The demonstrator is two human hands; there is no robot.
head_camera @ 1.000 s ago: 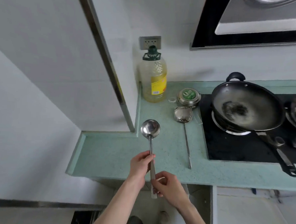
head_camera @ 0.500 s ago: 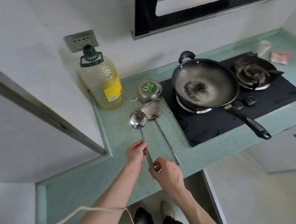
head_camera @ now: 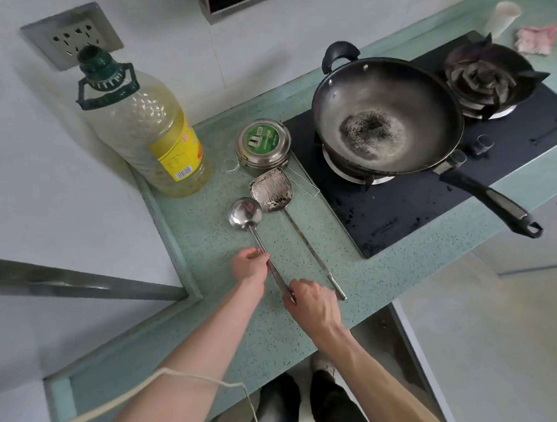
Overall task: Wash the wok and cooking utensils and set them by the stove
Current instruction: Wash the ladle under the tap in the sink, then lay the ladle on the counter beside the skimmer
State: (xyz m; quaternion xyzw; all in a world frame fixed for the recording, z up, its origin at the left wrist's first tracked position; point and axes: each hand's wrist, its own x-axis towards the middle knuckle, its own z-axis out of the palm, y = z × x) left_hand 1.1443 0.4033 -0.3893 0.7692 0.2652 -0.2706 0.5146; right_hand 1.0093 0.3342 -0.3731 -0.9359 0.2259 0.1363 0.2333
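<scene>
**Ladle lowered beside spatula, both hands on its handle**

Since the earlier frame, the ladle (head_camera: 245,212) bowl has closed in on the spatula (head_camera: 272,191); I now read them as touching on the counter (head_camera: 381,269). My left hand (head_camera: 250,265) pinches the mid-handle and my right hand (head_camera: 312,302) grips its end.

Recommendation: lay the handle flat, parallel to the spatula, then release.

Noted: wok (head_camera: 387,116) on the stove (head_camera: 401,211), residue inside; tin (head_camera: 263,144) and oil bottle (head_camera: 145,127) crowd the counter's back edge.

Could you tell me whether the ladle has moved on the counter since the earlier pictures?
Yes. The ladle bowl now lies right beside the spatula blade, nearer the oil bottle; earlier it lay well short of them.
</scene>
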